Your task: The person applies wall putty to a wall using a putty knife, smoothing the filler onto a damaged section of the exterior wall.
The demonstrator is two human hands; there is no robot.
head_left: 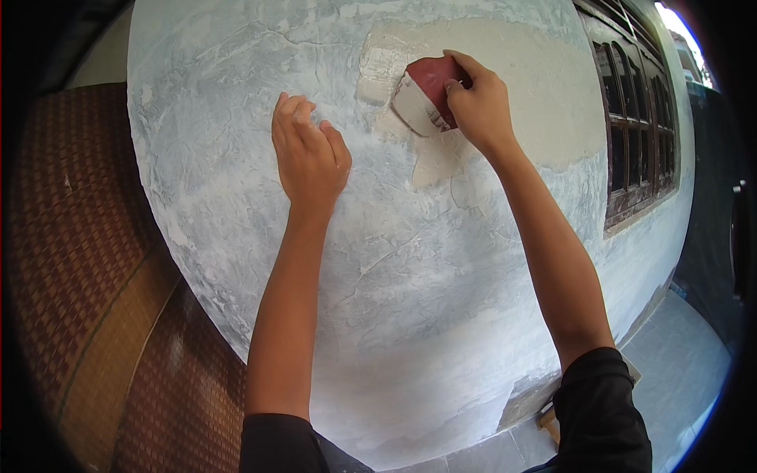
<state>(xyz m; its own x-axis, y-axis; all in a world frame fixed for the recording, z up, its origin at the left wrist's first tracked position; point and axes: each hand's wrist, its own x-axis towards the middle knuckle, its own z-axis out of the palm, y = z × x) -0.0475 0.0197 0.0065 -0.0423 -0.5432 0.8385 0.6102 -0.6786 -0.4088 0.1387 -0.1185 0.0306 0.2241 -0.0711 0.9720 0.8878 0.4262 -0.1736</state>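
Observation:
A red putty scraper (433,81), its lower left part coated in pale putty, is pinched between the thumb and fingers of my right hand (482,106). Its edge lies against the wall (378,260), at the left end of a patch of cream putty (544,94). More putty, in a smaller smear (436,160), shows just below the scraper. To the left, my left hand (309,150) is raised in front of the bluish-white wall with fingers loosely bent and apart, nothing in them. Whether it touches the wall I cannot tell.
A dark wooden window (640,110) with panes is set in the wall at the right. Woven brown matting (87,236) stands along the left side. Grey floor tiles (678,370) run along the wall's foot, where a small wooden object (549,423) is partly hidden by my right sleeve.

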